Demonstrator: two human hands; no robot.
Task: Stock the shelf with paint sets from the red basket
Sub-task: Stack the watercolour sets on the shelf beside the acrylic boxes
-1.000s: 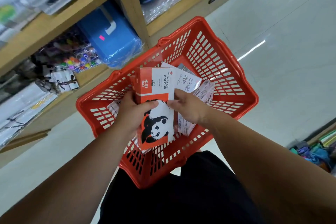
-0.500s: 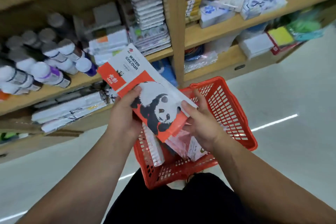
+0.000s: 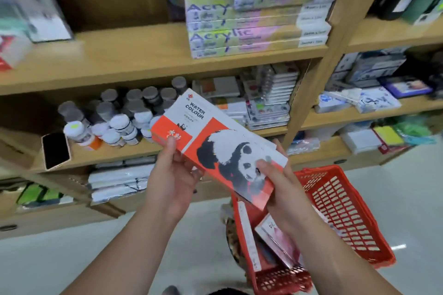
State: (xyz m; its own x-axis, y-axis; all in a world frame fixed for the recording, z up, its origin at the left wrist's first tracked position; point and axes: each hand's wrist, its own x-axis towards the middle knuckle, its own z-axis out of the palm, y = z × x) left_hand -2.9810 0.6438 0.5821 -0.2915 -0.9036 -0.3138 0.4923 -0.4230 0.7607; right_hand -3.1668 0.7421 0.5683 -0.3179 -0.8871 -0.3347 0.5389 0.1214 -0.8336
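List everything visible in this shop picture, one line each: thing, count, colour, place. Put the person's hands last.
water colour boxes: small stack, count unclear, orange-white, held before the shelves
red basket: one, red, lower right
boxes in basket: a few, pinkish-white, inside it
Acrylic boxes: several stacked, pastel, upper shelf
paint bottles: many, white and grey caps, middle shelf, left
wooden shelf: one, tan, background
left hand: one, gripping the stack's upper end
right hand: one, gripping its lower end

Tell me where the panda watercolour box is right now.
Centre of the head view: the watercolour box is held tilted between the left hand and right hand, above the red basket, in front of the paint jars.
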